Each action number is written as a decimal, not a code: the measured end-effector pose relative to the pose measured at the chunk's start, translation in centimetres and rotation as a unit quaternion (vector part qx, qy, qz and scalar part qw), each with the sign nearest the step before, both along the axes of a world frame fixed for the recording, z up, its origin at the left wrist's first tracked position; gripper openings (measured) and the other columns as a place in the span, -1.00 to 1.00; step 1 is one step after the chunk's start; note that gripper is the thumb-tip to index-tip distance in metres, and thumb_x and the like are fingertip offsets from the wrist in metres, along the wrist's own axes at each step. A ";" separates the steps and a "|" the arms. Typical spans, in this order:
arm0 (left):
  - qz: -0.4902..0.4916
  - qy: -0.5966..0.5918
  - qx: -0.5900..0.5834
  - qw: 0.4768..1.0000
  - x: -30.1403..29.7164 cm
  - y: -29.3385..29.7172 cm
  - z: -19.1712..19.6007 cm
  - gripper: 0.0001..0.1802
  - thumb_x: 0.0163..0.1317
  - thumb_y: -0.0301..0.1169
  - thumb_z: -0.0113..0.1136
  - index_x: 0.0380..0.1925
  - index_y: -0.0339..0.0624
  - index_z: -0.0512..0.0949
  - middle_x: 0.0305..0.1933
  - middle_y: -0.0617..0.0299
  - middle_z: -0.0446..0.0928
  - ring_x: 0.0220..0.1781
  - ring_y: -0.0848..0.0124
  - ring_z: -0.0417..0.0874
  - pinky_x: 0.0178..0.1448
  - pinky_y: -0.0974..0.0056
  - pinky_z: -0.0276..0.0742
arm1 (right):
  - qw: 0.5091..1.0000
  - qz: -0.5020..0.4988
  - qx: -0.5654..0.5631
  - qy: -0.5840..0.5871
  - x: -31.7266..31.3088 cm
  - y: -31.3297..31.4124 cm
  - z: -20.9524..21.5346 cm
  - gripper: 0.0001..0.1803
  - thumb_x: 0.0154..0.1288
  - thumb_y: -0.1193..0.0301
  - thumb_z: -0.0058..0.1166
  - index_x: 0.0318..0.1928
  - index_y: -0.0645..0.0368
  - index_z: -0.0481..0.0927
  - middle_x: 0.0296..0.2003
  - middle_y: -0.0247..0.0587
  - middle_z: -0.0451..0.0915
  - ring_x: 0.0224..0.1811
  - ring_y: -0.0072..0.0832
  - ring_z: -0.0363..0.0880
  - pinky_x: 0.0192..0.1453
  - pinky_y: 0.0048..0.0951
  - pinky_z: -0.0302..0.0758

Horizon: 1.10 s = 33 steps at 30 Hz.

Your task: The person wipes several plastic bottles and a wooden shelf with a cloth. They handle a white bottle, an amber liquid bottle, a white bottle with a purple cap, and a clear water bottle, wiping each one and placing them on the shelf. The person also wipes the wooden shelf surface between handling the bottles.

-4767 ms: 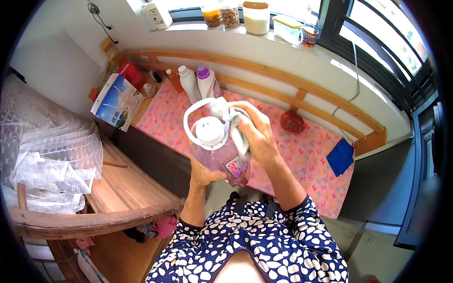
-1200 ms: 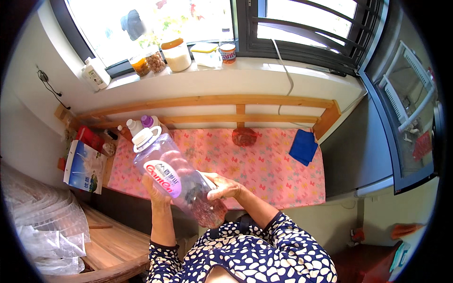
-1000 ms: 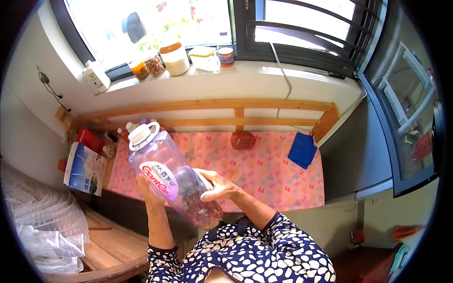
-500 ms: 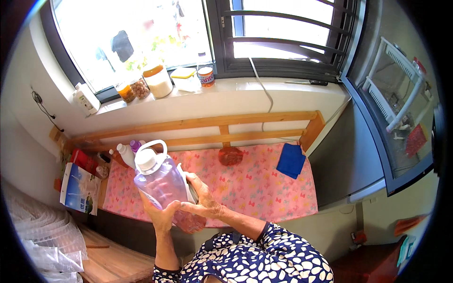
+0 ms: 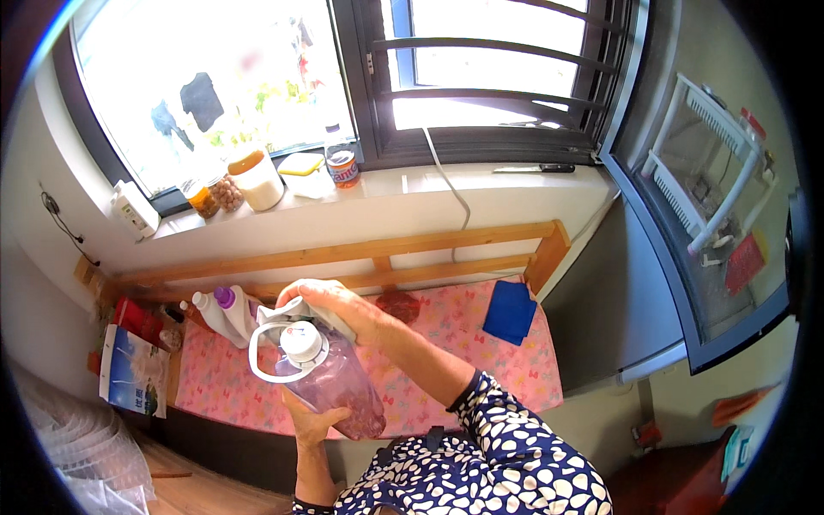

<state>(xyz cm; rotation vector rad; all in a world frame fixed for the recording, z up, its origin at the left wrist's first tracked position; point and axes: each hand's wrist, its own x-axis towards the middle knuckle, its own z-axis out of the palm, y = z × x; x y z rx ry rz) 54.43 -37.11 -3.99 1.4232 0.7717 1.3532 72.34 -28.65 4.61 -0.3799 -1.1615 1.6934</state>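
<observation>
A large clear, purple-tinted water jug (image 5: 339,378) with a white cap (image 5: 300,342) and a white carrying loop (image 5: 263,365) is tilted in front of me, above the patterned sheet. My left hand (image 5: 313,421) grips its lower body from the near side, thumb lying across the plastic. On the far side, my right hand (image 5: 335,311) is closed over a pale cloth (image 5: 296,311), pressing it to the jug near its shoulder. The jug covers some of the left fingers.
A pink patterned sheet (image 5: 446,360) covers a bench with a wooden rail (image 5: 326,251). Cleaning bottles (image 5: 225,316), a gift bag (image 5: 137,369) and a folded blue cloth (image 5: 510,312) rest there. Jars (image 5: 256,182) and a knife (image 5: 549,168) lie along the windowsill.
The jug has turned, its loop swinging to the left and its base toward the lower right. My right hand and the cloth have moved up and left around its far side.
</observation>
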 end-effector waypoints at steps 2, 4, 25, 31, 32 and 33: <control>0.013 -0.030 -0.032 0.999 1.8 0.3 1.1 0.17 -0.43 -0.33 0.61 0.24 -0.33 0.12 0.13 0.10 0.35 0.11 0.28 0.45 0.21 0.16 0.42 | 0.970 -0.179 0.077 -0.147 0.4 -0.3 -1.5 -0.59 0.37 0.18 -0.10 -0.05 0.31 0.48 -0.23 -0.26 0.55 -0.19 -0.62 0.47 -0.08 -0.50 0.44; 0.041 -0.031 -0.039 0.998 2.1 0.6 0.6 0.18 -0.44 -0.34 0.61 0.25 -0.31 0.10 0.14 0.10 0.34 0.12 0.27 0.44 0.22 0.17 0.41 | 0.936 -0.280 0.142 -0.158 0.5 -2.9 -0.2 -0.68 0.26 0.36 0.01 -0.07 0.34 0.47 -0.25 -0.13 0.55 -0.17 -0.47 0.48 -0.06 -0.42 0.43; 0.032 0.024 -0.006 0.999 3.9 5.6 -2.6 0.06 -0.38 -0.37 0.61 0.20 -0.39 0.23 0.13 0.06 0.40 0.14 0.25 0.49 0.23 0.16 0.45 | 0.978 -0.015 0.037 -0.207 5.6 5.2 0.0 -0.54 0.35 0.10 -0.06 -0.02 0.25 0.50 -0.11 -0.12 0.54 -0.09 -0.45 0.48 0.00 -0.41 0.41; 0.029 0.052 -0.045 0.997 1.3 8.3 -3.1 0.17 -0.42 -0.38 0.61 0.26 -0.36 0.11 0.13 0.06 0.39 0.10 0.28 0.50 0.16 0.20 0.48 | 0.907 -0.269 0.181 -0.269 1.1 6.0 0.6 -0.71 0.34 0.31 -0.04 -0.19 0.33 0.55 -0.38 0.07 0.58 -0.38 -0.30 0.56 -0.30 -0.32 0.46; 0.057 0.021 -0.051 0.997 1.6 8.6 -2.8 0.13 -0.41 -0.37 0.61 0.23 -0.35 0.15 0.10 0.07 0.43 0.08 0.28 0.52 0.15 0.21 0.49 | 0.896 -0.321 0.155 -0.263 0.2 5.7 0.5 -0.73 0.32 0.34 -0.02 -0.17 0.32 0.55 -0.37 0.05 0.58 -0.41 -0.30 0.56 -0.32 -0.33 0.46; 0.084 -0.006 -0.057 0.995 1.8 9.0 -2.4 0.09 -0.39 -0.36 0.61 0.21 -0.35 0.19 0.06 0.08 0.47 0.06 0.28 0.54 0.13 0.22 0.50 | 0.884 -0.372 0.124 -0.254 -0.7 5.3 0.1 -0.75 0.30 0.36 0.01 -0.15 0.31 0.55 -0.35 0.03 0.58 -0.43 -0.31 0.56 -0.34 -0.35 0.47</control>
